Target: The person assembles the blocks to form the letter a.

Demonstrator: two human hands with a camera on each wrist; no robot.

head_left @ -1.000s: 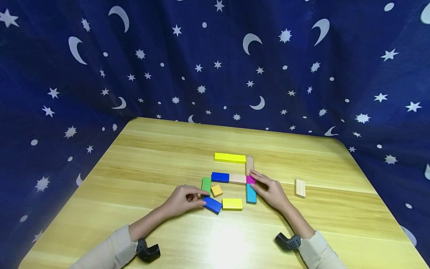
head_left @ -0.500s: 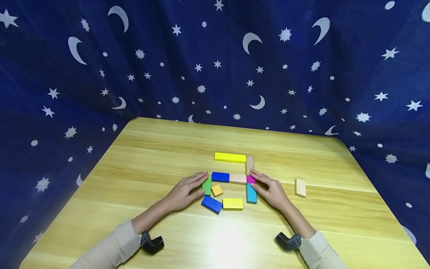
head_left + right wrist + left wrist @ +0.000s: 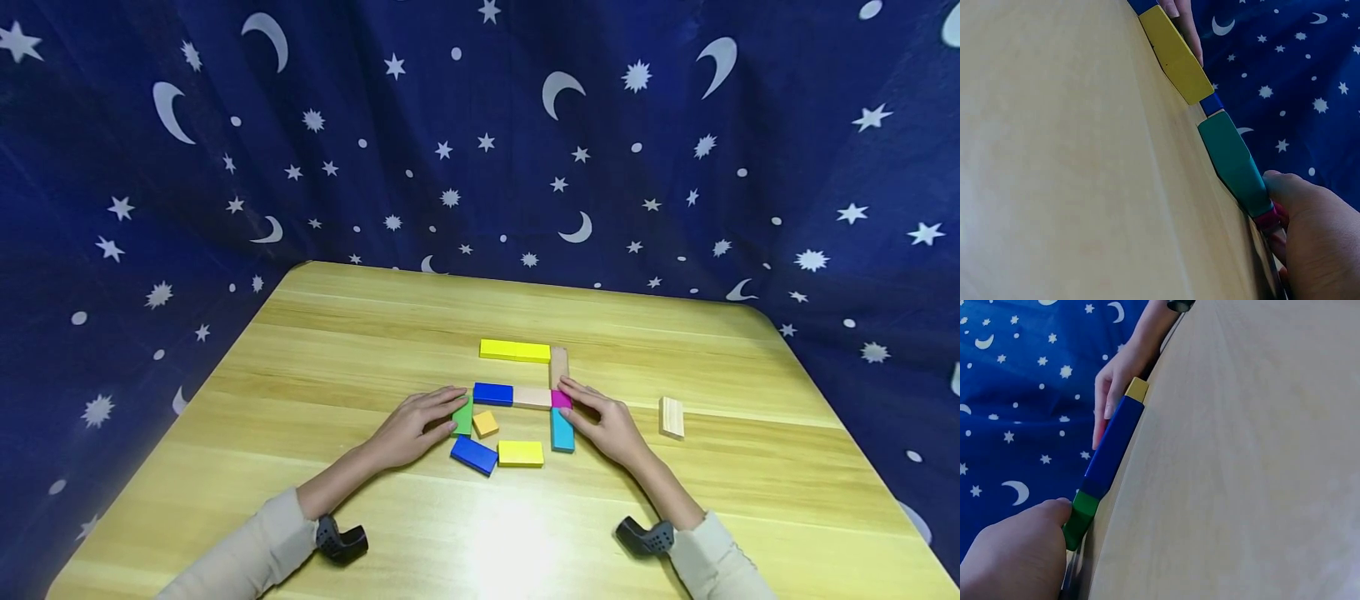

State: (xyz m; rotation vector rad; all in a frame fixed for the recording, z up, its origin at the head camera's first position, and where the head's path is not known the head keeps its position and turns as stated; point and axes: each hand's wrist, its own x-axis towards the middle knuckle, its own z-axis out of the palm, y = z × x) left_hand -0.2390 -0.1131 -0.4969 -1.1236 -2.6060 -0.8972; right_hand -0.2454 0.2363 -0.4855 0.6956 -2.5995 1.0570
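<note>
In the head view my left hand (image 3: 412, 429) lies along the left side of a green block (image 3: 462, 417), fingers stretched forward and the thumb at its edge. The left wrist view has that thumb against the green block (image 3: 1082, 515). My right hand (image 3: 611, 425) touches a magenta block (image 3: 561, 400) with extended fingers; its thumb meets a cyan block (image 3: 562, 430). Between the hands, a blue block (image 3: 492, 394) and a pale wooden block (image 3: 532, 397) form a row reaching the magenta one. A small orange block (image 3: 486, 423) sits askew beside the green block.
Nearer the person lie a tilted blue block (image 3: 474, 456) and a yellow block (image 3: 521, 454). Farther back, two yellow blocks (image 3: 515, 351) meet an upright-running pale block (image 3: 558, 367). One plain wooden block (image 3: 671, 417) lies apart at right. A starry curtain (image 3: 480, 167) hangs behind the table (image 3: 360, 333).
My left hand has left the near end of the tilted blue block, moved forward and straightened its fingers along the green block. My right hand has stayed in place.
</note>
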